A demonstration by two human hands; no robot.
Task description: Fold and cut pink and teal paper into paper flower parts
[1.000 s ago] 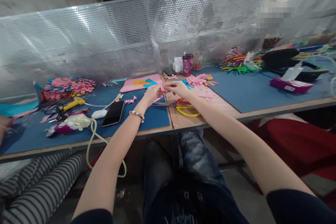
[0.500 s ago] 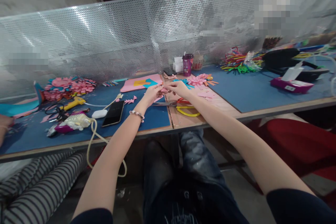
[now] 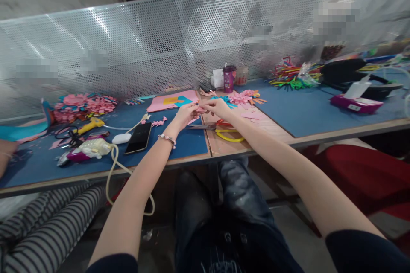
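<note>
My left hand (image 3: 187, 114) and my right hand (image 3: 216, 108) meet over the middle of the table, fingers closed on a small pink piece (image 3: 200, 110), which looks like paper or foam sheet. Most of the piece is hidden by the fingers. Just below them lie scissors (image 3: 205, 126) with red and yellow handles, partly behind my right forearm. Behind my left hand is a stack of pink sheets (image 3: 156, 103) with an orange piece (image 3: 171, 100) and a blue piece (image 3: 183, 101) on top. Pink fringed pieces (image 3: 242, 97) lie beyond my right hand.
Left of my arm lie a phone (image 3: 139, 137), a white case (image 3: 121, 138), a yellow glue gun (image 3: 90, 126) and a pink pile (image 3: 85, 106). A purple cup (image 3: 229, 79) stands at the back. A tissue pack (image 3: 356, 103) sits at right. Another person's hand (image 3: 6, 153) shows at the left edge.
Both my hands stay almost in place, with only slight finger movement on the pink piece. The other person's hand at the left edge has shifted slightly.
</note>
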